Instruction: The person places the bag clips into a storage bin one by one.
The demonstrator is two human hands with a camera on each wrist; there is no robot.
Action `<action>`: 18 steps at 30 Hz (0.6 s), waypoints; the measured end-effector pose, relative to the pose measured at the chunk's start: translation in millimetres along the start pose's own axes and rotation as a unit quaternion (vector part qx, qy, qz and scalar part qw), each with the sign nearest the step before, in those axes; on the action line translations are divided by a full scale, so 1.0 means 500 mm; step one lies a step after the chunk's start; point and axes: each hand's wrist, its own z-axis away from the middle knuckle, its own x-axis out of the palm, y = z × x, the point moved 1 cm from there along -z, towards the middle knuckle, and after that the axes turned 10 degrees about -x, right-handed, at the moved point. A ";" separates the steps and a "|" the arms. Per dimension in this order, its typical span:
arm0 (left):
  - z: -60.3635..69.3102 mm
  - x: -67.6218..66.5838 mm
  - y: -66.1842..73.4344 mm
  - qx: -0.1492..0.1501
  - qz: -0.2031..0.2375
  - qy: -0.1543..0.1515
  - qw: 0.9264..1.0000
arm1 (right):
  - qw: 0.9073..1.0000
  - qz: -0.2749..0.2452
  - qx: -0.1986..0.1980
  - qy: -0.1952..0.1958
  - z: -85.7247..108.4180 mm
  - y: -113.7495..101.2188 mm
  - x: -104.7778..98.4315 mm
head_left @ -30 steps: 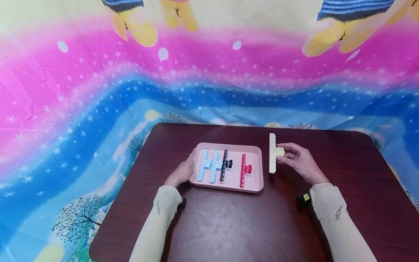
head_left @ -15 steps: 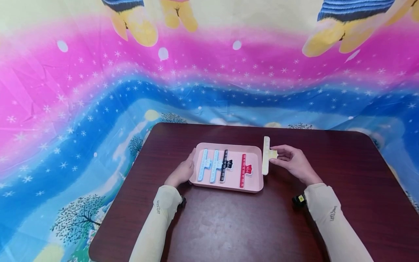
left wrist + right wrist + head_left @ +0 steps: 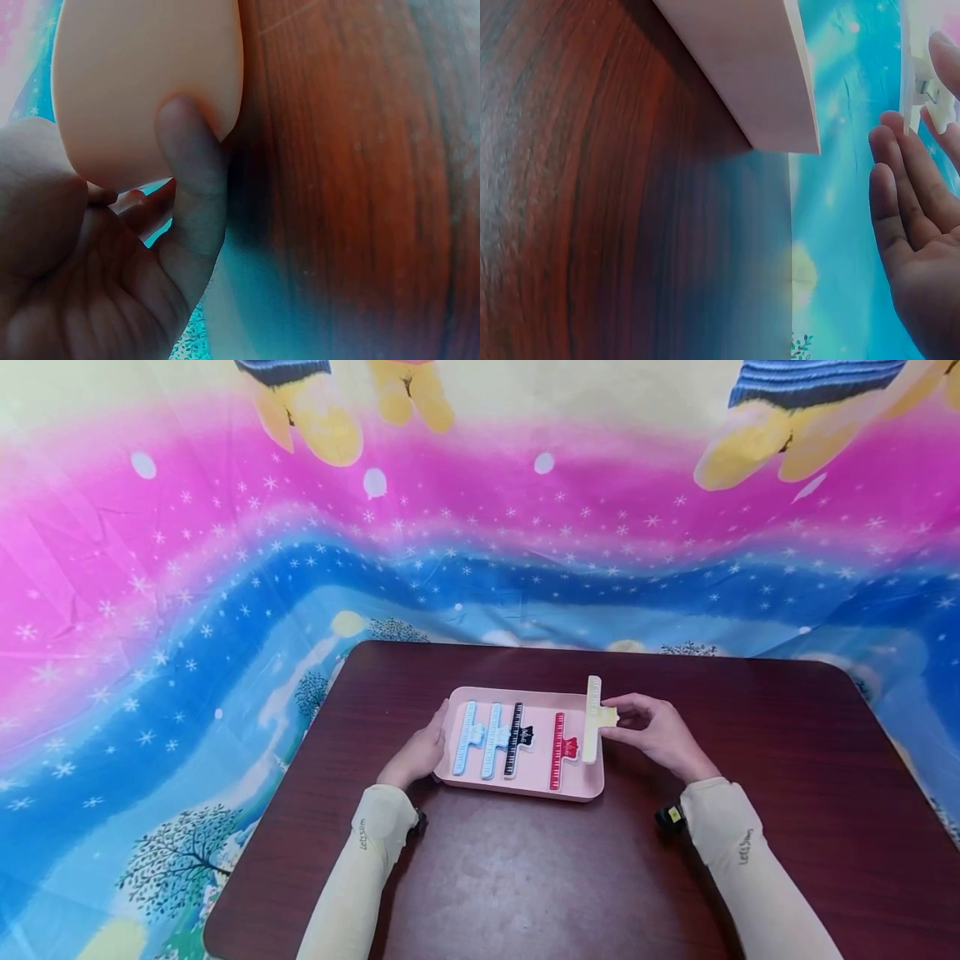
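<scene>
My right hand (image 3: pixel 660 737) pinches the small tab of a cream long-bar clip (image 3: pixel 592 720) between thumb and fingertips, above the right rim of a shallow pink tray (image 3: pixel 495 787). In the right wrist view the clip (image 3: pixel 909 67) stands on edge at the upper right, a metal spring part visible. My left hand (image 3: pixel 417 748) rests against the tray's left side; in the left wrist view one finger (image 3: pixel 191 150) presses the outer wall. Inside the tray lie two light-blue clips (image 3: pixel 463 739) side by side, a black one (image 3: pixel 513 739) and a red one (image 3: pixel 557 752).
The tray stands on a dark reddish-brown table (image 3: pixel 525 877) with rounded corners. Behind it hangs a colourful printed cloth (image 3: pixel 480 527). A black band (image 3: pixel 670 817) with a yellow mark sits by the right sleeve.
From right of the tray, my right hand has carried the cream clip leftward until it overlaps the tray's right rim. The left hand and tray have stayed put.
</scene>
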 end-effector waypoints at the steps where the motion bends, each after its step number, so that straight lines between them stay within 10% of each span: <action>1: 0.000 0.000 0.000 0.000 0.000 0.000 1.000 | 1.000 0.002 0.000 -0.003 -0.001 -0.001 0.002; 18: -0.004 0.004 -0.003 0.001 0.006 0.001 1.000 | 1.000 0.009 -0.016 -0.022 -0.029 -0.025 0.028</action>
